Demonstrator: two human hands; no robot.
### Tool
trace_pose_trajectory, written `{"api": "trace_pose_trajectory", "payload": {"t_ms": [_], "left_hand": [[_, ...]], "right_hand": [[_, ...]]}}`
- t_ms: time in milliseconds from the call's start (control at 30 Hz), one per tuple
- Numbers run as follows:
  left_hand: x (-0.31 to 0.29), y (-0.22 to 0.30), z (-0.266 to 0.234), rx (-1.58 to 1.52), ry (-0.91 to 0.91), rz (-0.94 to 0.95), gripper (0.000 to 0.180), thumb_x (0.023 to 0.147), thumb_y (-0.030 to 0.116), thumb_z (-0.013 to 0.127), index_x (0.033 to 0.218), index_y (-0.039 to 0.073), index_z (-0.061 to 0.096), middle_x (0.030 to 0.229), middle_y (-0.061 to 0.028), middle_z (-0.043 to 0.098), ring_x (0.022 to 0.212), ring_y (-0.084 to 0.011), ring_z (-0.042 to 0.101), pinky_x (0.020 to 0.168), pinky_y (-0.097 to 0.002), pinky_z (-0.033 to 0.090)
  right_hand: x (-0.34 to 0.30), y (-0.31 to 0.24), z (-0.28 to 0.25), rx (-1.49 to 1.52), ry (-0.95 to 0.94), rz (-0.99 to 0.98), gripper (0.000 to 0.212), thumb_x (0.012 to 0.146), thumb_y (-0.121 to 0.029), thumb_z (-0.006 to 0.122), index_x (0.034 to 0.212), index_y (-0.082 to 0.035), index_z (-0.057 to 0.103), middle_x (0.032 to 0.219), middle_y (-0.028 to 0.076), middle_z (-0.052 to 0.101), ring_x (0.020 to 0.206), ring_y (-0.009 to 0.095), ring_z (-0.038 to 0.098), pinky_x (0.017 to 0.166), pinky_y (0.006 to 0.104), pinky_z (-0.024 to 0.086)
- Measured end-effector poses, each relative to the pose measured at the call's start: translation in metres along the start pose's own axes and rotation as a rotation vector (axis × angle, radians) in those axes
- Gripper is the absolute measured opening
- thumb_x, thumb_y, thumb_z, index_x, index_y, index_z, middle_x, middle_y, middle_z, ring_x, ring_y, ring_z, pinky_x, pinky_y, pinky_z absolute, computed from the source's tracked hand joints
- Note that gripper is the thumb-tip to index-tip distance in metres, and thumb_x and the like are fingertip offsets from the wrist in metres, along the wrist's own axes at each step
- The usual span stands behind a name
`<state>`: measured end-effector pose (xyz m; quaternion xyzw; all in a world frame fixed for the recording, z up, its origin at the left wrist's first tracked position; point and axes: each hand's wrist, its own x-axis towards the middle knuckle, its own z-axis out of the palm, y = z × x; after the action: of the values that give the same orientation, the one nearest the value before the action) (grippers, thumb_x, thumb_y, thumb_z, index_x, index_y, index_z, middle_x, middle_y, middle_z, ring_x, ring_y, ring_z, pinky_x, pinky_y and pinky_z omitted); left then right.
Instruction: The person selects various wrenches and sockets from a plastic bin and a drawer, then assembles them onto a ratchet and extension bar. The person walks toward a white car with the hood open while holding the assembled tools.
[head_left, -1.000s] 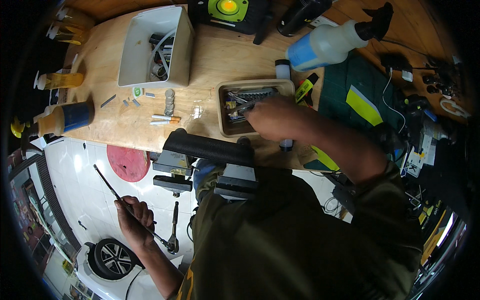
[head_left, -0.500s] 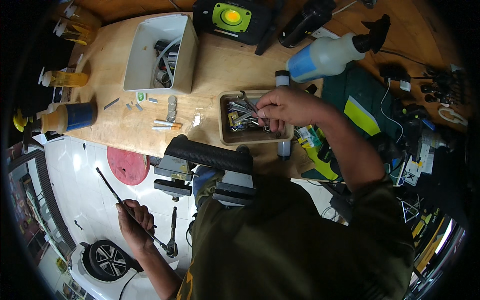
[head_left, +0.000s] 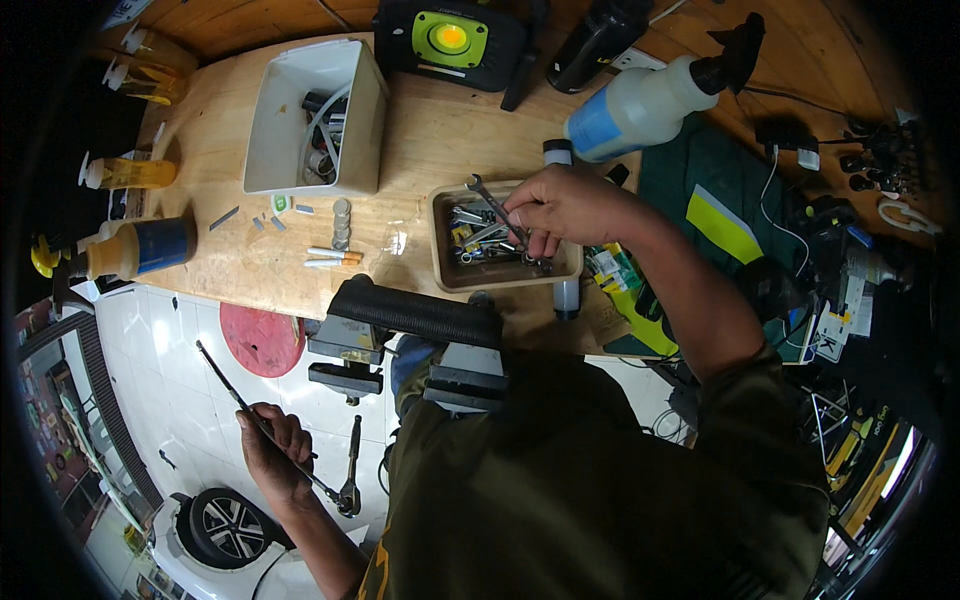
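My right hand [head_left: 562,208] is closed around a combination wrench [head_left: 486,196], its open jaw pointing up and left. It hovers over the right half of a tan tray [head_left: 437,240] holding several small wrenches and metal parts [head_left: 478,232]. Low on the left, my left hand [head_left: 275,455] grips a ratchet wrench with a long extension bar [head_left: 222,372]. The bar runs diagonally through the fingers, and the ratchet handle [head_left: 354,452] sticks up from its lower end. Both tool ends show; the fingers cover the middle of the bar.
A bench vise [head_left: 415,310] sits at the table's front edge. Behind are a white bin [head_left: 363,150], a work light [head_left: 450,40] and a spray bottle [head_left: 640,108]. Coins [head_left: 342,225] and cigarettes [head_left: 333,255] lie on the wooden table [head_left: 410,130]. A red stool [head_left: 262,338] stands below.
The wrench in my right hand now stands further out of the fingers, above the tray. My left hand keeps its grip on the ratchet wrench. The whole view has shifted slightly.
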<state>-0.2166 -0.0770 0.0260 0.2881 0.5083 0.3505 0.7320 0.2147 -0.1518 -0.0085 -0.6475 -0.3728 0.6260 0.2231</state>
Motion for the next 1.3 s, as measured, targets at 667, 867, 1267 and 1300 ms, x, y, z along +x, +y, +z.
{"api": "trace_pose_trajectory", "payload": {"t_ms": [667,867,1267,1300], "left_hand": [[0.098,0.057,-0.012,-0.094,-0.161,-0.181,0.037,0.097,0.043,0.044,0.086,0.01,0.055,0.054,0.003,0.032,0.039,-0.0058,0.023,0.034,-0.0202,0.018],[0.165,0.085,-0.03,-0.156,-0.333,-0.25,0.037,0.097,0.043,0.044,0.093,0.008,0.058,0.055,0.002,0.034,0.041,-0.0069,0.027,0.035,-0.0209,0.021],[0.217,0.101,-0.044,-0.112,-0.402,-0.391,0.04,0.095,0.042,0.047,0.088,0.005,0.058,0.053,-0.0001,0.037,0.042,-0.0089,0.031,0.037,-0.0216,0.024],[0.221,0.103,-0.041,-0.103,-0.416,-0.385,0.04,0.096,0.042,0.047,0.088,0.005,0.058,0.053,-0.0001,0.037,0.042,-0.0088,0.031,0.037,-0.0216,0.024]], "right_hand": [[0.078,-0.169,0.037,-0.898,0.491,-0.69,0.023,0.085,-0.012,0.056,0.106,-0.002,0.06,0.09,0.016,0.064,0.087,0.033,0.061,0.082,0.0412,0.048],[0.187,-0.202,0.036,-1.175,0.265,-0.1,0.019,0.081,-0.017,0.06,0.085,0.001,0.066,0.087,0.018,0.066,0.085,0.034,0.063,0.079,0.0424,0.05],[0.198,-0.202,0.056,-1.173,0.193,0.07,0.017,0.072,-0.014,0.06,0.079,-0.004,0.072,0.086,0.016,0.068,0.082,0.031,0.066,0.069,0.0407,0.052],[0.194,-0.204,0.055,-1.169,0.117,0.074,0.018,0.072,-0.013,0.059,0.08,-0.004,0.072,0.086,0.016,0.068,0.082,0.031,0.066,0.07,0.0404,0.052]]}}
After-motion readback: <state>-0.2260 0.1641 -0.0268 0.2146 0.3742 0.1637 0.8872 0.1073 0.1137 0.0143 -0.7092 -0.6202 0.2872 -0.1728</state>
